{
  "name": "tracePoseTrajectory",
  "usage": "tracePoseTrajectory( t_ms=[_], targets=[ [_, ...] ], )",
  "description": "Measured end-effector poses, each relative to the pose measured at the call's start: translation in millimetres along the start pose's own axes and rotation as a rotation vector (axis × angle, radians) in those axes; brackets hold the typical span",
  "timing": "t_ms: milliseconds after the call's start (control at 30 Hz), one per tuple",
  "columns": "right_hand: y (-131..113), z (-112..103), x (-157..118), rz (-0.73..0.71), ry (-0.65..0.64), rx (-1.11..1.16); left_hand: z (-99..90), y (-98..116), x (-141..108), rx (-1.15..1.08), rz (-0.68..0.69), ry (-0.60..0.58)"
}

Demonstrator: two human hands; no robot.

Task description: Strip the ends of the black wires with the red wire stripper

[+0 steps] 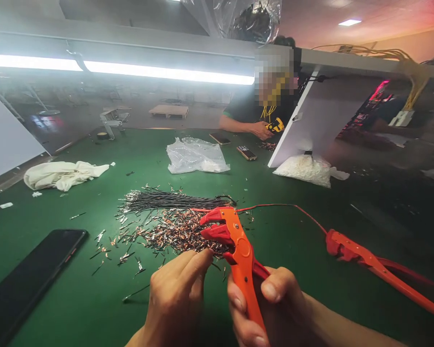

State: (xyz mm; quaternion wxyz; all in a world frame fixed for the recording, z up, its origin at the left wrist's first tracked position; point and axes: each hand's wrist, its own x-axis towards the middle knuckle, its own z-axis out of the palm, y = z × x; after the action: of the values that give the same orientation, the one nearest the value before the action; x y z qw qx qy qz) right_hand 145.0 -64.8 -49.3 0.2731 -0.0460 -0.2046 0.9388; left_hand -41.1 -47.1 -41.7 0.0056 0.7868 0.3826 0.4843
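My right hand (275, 303) is wrapped round an orange and red wire stripper (244, 248), whose open jaws point left. Close to its left side is my left hand (177, 294), fingers pinched together; what they hold, if anything, is hidden, though a short dark wire end shows near the fingertips. Beyond both hands lies a pile of short wire scraps (177, 231) with coppery and silvery bits. A bundle of black wires (173, 200) rests just behind the pile, its ends fanned out at the left.
A second orange stripper (369, 258) lies right. A black phone (36, 274) is at left, a white cloth (65, 174) behind it. Plastic bags (197, 155) and two phones lie farther back on the green table (112, 313). Across it, a person (246, 115) holds a yellow-black tool.
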Motion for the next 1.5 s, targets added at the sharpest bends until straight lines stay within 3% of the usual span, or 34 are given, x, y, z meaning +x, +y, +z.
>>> tracePoseTrajectory(
  t_ms=[167,433,800,1000,1200,1333,1500],
  targets=[
    [5,-4,2,-0.065,-0.062,0.032,2.0,0,-3,0.002,-0.006,-0.023],
    [12,-5,-1,-0.144,0.042,-0.067,2.0,2,-2,0.012,0.012,-0.022],
    [19,-25,3,-0.110,0.123,0.000,6.2,-1,-8,0.006,-0.042,-0.061],
    [15,-20,5,-0.048,0.237,-0.032,10.2,-2,-10,0.044,-0.104,-0.148],
    [8,-18,4,-0.017,0.216,-0.001,15.4,-4,-17,0.114,-0.086,-0.200],
    [-2,-11,6,-0.051,0.348,-0.073,12.8,-8,-18,0.115,-0.095,-0.169],
    [-15,-2,-1,-0.173,0.649,-0.587,1.1,-13,-5,0.223,-0.008,-0.073]
  ],
)
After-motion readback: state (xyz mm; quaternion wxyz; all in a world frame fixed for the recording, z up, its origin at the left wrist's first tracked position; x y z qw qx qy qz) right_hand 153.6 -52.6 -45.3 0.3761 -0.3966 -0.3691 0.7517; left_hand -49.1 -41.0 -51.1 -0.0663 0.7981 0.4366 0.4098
